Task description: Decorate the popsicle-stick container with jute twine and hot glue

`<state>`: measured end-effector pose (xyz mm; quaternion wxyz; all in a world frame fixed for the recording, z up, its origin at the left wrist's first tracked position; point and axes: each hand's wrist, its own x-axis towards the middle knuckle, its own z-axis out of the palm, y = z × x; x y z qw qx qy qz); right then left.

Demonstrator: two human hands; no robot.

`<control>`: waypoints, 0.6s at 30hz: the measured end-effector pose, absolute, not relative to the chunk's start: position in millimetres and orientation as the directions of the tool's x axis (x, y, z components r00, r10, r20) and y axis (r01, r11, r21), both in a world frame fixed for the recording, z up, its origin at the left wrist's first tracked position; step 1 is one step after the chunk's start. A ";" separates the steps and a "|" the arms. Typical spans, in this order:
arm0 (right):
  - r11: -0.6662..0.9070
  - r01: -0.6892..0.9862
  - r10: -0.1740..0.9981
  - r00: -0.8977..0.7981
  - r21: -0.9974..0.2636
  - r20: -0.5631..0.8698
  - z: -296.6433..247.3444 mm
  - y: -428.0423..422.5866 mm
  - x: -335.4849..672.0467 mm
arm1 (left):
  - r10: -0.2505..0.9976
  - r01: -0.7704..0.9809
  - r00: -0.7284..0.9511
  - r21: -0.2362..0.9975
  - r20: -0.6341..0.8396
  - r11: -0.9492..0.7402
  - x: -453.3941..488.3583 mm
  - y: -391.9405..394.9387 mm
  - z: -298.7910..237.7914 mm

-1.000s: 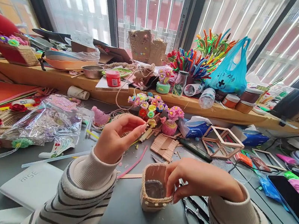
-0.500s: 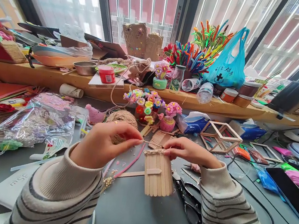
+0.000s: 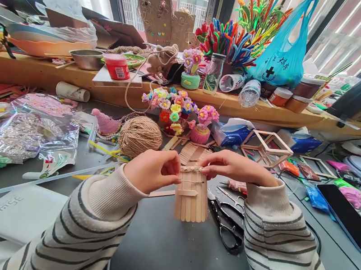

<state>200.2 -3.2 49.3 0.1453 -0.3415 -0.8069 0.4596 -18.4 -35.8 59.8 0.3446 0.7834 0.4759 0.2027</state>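
Note:
A small box made of wooden craft sticks (image 3: 191, 197) stands on the grey table, its top rim wrapped in jute twine (image 3: 192, 169). My left hand (image 3: 153, 169) pinches the twine at the rim's left side, fingers closed. At the right side of the rim my right hand (image 3: 235, 167) pinches the same twine, fingers closed too. A ball of jute twine (image 3: 140, 135) lies just behind my left hand.
Black scissors (image 3: 226, 226) lie right of the box. A white laptop (image 3: 20, 214) sits at front left, a plastic bag (image 3: 22, 128) at left, a stick cube frame (image 3: 266, 147) and a phone (image 3: 348, 218) at right. Small flower pots (image 3: 183, 115) stand behind.
The box was tipped with its opening up, then turned so a stick wall faces me. Both hands came together at its twine rim. My view has tilted downward.

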 end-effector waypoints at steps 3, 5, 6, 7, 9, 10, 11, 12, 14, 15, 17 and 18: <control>0.390 0.435 0.678 -0.732 -0.811 -0.066 51.7 -3.5 201.5 | 0.881 0.643 0.467 0.711 -0.069 -0.285 -16.6 -34.2 56.7; 0.410 0.451 0.678 -0.732 -0.793 -0.066 52.8 -3.3 202.0 | 0.867 0.646 0.489 0.706 -0.091 -0.290 -16.2 -33.3 54.4; 0.412 0.457 0.675 -0.734 -0.789 -0.072 53.1 -3.2 202.2 | 0.857 0.638 0.505 0.711 -0.098 -0.295 -16.2 -32.9 53.0; 0.411 0.461 0.671 -0.737 -0.787 -0.081 53.2 -3.0 202.5 | 0.847 0.625 0.522 0.721 -0.099 -0.300 -16.3 -32.4 51.6; 0.412 0.472 0.661 -0.743 -0.779 -0.101 53.2 -2.6 203.2 | 0.839 0.604 0.536 0.737 -0.096 -0.302 -16.9 -31.5 48.9; 0.416 0.483 0.660 -0.743 -0.770 -0.110 53.2 -2.6 203.6 | 0.837 0.598 0.538 0.743 -0.094 -0.301 -17.2 -31.0 47.9; 0.422 0.493 0.660 -0.742 -0.761 -0.115 53.4 -2.7 204.1 | 0.837 0.598 0.538 0.744 -0.097 -0.298 -17.4 -30.6 47.1; 0.426 0.505 0.661 -0.740 -0.751 -0.122 53.7 -3.0 204.5 | 0.836 0.602 0.538 0.742 -0.103 -0.296 -17.4 -30.1 46.7; 0.434 0.526 0.665 -0.735 -0.731 -0.134 55.4 -4.0 204.9 | 0.832 0.623 0.541 0.724 -0.125 -0.296 -16.8 -29.5 46.6; 0.441 0.538 0.668 -0.731 -0.718 -0.138 56.6 -4.7 204.9 | 0.829 0.636 0.541 0.713 -0.140 -0.295 -16.2 -29.3 46.9; 0.459 0.576 0.675 -0.721 -0.677 -0.155 59.9 -6.7 204.3 | 0.820 0.657 0.546 0.696 -0.174 -0.289 -14.8 -29.3 47.8; 0.465 0.599 0.678 -0.714 -0.652 -0.172 61.6 -7.8 203.8 | 0.814 0.665 0.548 0.690 -0.190 -0.286 -14.1 -29.3 48.2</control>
